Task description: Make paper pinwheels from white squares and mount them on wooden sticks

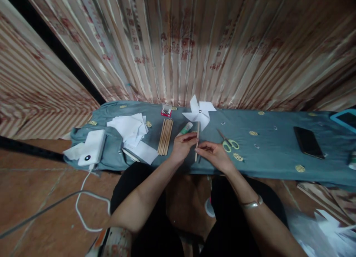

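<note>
A white paper pinwheel (204, 118) with a dark pin at its centre stands on a thin wooden stick over the table. My left hand (182, 145) pinches that stick below the blades. Lower down, the fingertips of my right hand (214, 155) close on the same stick. Just behind my left hand lies a glue stick (185, 128) with a green and white body. To the right of my right hand rest scissors (229, 142) with light green handles. A row of wooden sticks (165, 136) lies left of my left hand.
A small red box of pins (166, 111) sits behind the sticks. White paper sheets (128, 127) and a white power bank (92, 147) with a cable are at the left. A dark phone (308, 142) lies right on the cloth-covered table (274, 149). A patterned curtain (178, 45) hangs behind.
</note>
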`<control>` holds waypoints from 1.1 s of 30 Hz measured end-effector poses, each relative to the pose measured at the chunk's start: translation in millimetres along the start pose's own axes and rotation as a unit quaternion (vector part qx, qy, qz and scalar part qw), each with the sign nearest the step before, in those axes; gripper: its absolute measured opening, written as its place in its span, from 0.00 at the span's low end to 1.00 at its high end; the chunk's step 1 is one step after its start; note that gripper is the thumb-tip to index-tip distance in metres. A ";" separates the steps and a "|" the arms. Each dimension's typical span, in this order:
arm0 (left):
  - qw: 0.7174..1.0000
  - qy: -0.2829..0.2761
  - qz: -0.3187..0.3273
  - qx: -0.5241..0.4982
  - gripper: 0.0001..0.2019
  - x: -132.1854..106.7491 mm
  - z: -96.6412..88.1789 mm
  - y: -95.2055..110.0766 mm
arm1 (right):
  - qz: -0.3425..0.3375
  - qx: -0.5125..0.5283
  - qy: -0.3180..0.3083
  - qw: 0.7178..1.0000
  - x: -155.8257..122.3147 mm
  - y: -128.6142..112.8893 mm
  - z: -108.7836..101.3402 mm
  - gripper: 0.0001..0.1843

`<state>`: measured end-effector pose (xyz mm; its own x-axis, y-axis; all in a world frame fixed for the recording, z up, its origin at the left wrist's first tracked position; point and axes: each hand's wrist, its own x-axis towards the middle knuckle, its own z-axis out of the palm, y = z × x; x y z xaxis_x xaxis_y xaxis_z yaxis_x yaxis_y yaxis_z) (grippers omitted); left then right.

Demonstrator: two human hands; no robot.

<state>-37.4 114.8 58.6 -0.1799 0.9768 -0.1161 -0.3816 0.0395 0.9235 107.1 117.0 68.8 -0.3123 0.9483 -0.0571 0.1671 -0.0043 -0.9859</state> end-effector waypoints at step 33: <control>0.997 -0.067 -0.027 0.028 0.13 -3.1 9.3 -4.0 | 0.008 -0.467 0.140 0.873 6.5 7.2 -64.7 0.15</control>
<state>-26.9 113.6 58.6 -0.0363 0.9922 -0.1193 -0.3351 0.1004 0.9368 166.7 143.7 71.5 -0.0836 0.9915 0.0998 0.8995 0.1182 -0.4207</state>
